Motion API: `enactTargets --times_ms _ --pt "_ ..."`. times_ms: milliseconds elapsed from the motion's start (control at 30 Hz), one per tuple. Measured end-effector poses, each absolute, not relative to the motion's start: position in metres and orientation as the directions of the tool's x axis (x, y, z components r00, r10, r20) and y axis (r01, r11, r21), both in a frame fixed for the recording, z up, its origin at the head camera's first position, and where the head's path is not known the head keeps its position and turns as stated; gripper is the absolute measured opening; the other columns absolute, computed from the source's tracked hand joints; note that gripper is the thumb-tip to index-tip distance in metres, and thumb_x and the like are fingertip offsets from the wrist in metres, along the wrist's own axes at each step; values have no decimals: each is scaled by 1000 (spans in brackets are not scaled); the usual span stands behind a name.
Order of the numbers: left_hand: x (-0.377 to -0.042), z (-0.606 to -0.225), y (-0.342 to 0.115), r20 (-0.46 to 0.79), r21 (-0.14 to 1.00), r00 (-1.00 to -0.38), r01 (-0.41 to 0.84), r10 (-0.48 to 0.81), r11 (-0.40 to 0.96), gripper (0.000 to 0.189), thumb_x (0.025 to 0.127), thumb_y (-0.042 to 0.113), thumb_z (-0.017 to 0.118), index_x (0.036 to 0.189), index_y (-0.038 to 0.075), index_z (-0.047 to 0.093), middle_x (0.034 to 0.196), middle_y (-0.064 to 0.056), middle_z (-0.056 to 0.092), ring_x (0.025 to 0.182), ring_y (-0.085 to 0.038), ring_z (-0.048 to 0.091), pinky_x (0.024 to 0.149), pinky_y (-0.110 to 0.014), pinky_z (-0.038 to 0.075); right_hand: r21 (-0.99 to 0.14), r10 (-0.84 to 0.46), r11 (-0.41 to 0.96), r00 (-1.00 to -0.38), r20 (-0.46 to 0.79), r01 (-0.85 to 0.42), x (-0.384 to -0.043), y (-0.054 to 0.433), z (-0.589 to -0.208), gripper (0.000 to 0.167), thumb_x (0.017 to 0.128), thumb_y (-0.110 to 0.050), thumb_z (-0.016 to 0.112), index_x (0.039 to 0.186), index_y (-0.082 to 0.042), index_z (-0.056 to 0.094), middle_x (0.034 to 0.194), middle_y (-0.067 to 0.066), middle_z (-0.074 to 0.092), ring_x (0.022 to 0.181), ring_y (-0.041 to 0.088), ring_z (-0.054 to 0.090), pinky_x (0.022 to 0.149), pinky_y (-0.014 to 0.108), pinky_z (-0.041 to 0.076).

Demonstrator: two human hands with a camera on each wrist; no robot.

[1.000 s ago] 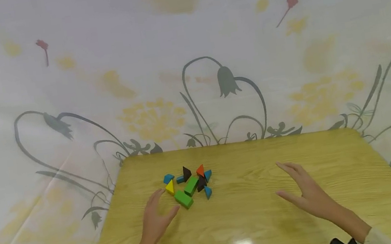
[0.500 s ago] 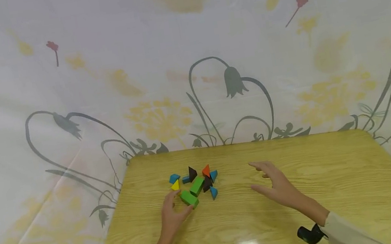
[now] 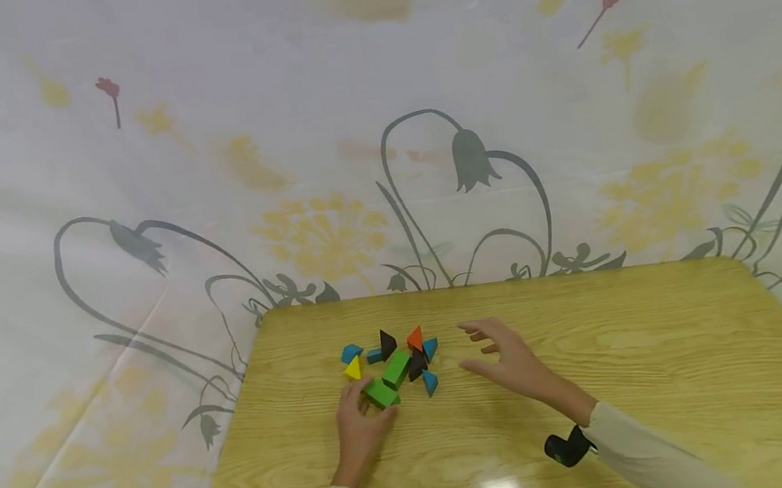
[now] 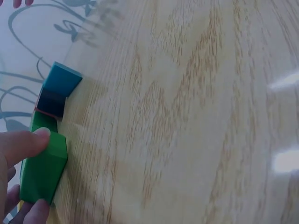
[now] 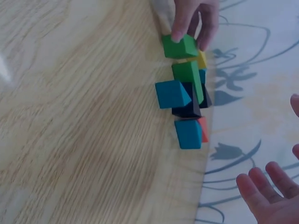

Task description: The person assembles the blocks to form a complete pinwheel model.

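My left hand (image 3: 360, 432) pinches a green block (image 3: 381, 393) lying at the near side of a small group of blocks. The left wrist view has the thumb on one end of this green block (image 4: 43, 170) and fingertips at the other. Beyond it lie a second green block (image 3: 397, 369) and a yellow triangular block (image 3: 353, 368). My right hand (image 3: 518, 364) hovers right of the group, fingers spread and holding nothing. Nearest to it are a blue block (image 3: 431, 348) and another blue block (image 3: 430, 382).
An orange-red block (image 3: 415, 339), dark blocks (image 3: 387, 344) and more blue blocks (image 3: 352, 353) lie close together on the wooden table (image 3: 604, 347). A patterned sheet (image 3: 387, 219) rises behind the table's far edge. Light reflects off the near tabletop.
My left hand has moved right onto the near green block and taken hold of it. My right hand has come left towards the blocks, still holding nothing. The view has shifted slightly.
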State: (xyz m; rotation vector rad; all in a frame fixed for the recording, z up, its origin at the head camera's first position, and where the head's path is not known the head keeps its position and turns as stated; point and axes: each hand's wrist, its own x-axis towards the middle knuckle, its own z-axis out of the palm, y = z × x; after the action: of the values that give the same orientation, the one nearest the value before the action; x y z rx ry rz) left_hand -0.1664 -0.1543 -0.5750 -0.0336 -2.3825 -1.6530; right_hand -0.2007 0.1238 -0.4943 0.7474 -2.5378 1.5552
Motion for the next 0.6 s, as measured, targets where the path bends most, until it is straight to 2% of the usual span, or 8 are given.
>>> enactTargets --times_ms 100,267,400,500,600 --pt "-166 -575 -154 200 930 -973 153 -112 334 50 71 5 82 116 0 60 119 -16 51 114 -36 51 95 -49 45 -851 -373 322 -881 289 -415 -205 115 -496 55 85 -11 71 135 -4 49 126 19 51 111 38 52 86 55 48" --pt "-161 -572 -154 135 949 -989 111 -61 294 47 71 -2 80 114 -4 61 121 -16 50 117 -37 51 95 -42 46 -863 -401 324 -882 246 -388 -213 103 -501 53 87 -12 69 135 -7 49 125 16 51 110 33 53 88 50 48" --pt "-155 -570 -154 111 948 -994 105 -3 302 46 72 -1 80 114 -5 62 123 -17 49 119 -37 49 95 -39 45 -861 -414 340 -882 224 -378 -219 94 -504 50 88 -16 69 134 -8 51 121 14 53 108 32 54 88 47 49" --pt "-150 -568 -154 96 954 -995 99 23 283 45 73 -1 79 115 -5 62 126 -19 47 122 -37 46 97 -40 44 -866 -432 324 -874 223 -381 -222 88 -503 50 88 -17 69 133 -6 52 119 15 54 107 35 55 87 46 50" --pt "-146 -565 -152 85 962 -995 95 50 255 45 74 -4 78 115 -5 62 130 -21 45 124 -39 44 97 -41 43 -894 -461 265 -862 211 -361 -222 81 -493 50 87 -9 69 132 1 50 120 22 52 108 42 52 87 51 49"
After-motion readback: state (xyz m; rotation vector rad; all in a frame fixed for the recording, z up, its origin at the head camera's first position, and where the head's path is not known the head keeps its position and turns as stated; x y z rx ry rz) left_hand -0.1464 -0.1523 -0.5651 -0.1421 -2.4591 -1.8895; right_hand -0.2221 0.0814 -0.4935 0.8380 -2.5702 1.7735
